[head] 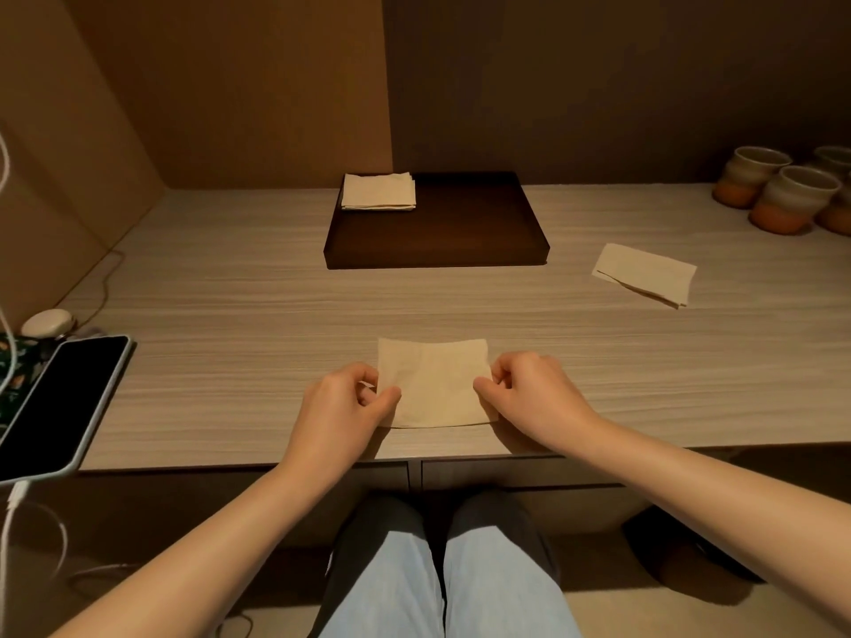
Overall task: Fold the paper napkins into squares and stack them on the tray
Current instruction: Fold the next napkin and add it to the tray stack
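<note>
Step in hand, as judged: folding one napkin (435, 384), or squaring it up just after a fold. It lies flat at the near edge of the desk (230, 287), centred before the person, already close to square.

Left hand (343, 405): thumb and fingers pinch the napkin's left edge. Right hand (529, 389): same pinch on the right edge. Both hands grasp paper; neither is slack.

Left to right across the desk:
- Phone (60, 402), near left, screen dark, overhanging the desk edge, a cable (14, 499) plugged into its near end. A small pale oval object (46, 322) sits just beyond it; cannot tell what it is.
- Tray (437, 250), far centre, dark. Stack of folded napkins (378, 191) in its far-left corner; the rest of the tray floor is bare.
- Loose napkin (644, 274), right of the tray, on the desk, folded to an oblong, layers slightly splayed. Probably next in line.
- Cups (778, 195), far right, clustered by the wall.

Next move, as judged: if the napkin is square, press the crease, lift it and carry it far and slightly left onto the stack, edges aligned. Thin paper will likely spring open unless held by both layers.

Obstruction: none between the hands and the tray. The tray's near rim must be cleared on the way.
</note>
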Available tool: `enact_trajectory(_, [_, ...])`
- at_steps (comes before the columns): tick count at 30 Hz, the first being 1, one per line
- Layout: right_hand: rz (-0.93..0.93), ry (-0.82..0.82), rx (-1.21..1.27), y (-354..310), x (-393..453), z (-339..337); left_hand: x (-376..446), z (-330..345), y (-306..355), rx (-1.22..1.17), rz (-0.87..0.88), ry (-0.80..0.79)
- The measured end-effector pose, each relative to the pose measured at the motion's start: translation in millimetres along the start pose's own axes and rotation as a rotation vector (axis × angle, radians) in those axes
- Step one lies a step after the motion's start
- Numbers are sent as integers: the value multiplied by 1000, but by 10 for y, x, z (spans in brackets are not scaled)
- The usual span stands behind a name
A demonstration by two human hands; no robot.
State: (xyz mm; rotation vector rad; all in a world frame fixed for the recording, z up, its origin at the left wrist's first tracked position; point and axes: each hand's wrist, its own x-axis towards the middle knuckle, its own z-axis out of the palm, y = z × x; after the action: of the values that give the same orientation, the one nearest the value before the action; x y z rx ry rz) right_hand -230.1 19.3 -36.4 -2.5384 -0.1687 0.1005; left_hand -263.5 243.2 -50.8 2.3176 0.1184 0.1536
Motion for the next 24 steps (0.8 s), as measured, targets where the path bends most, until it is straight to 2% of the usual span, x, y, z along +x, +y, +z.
enact_trajectory(7, [59, -19, 47, -55, 36, -11, 7, -35, 10, 69, -9, -2])
enact_trajectory(13, [51, -27, 22, -72, 43, -24, -30, -48, 49, 174, 78, 32])
enact_trajectory(15, [53, -31, 19, -73, 52, -24, -64, -70, 42, 270, 171, 90])
enact_trajectory(18, [63, -35, 19, -68, 63, -9, -132, -64, 47, 389, 427, 149])
enact_trajectory(21, [65, -31, 14, -69, 60, 6, -240, 18, 89, 425, 645, 10])
enact_trajectory(24, [53, -39, 3, -71, 65, 5, -347, 129, 49, 524, 671, -141])
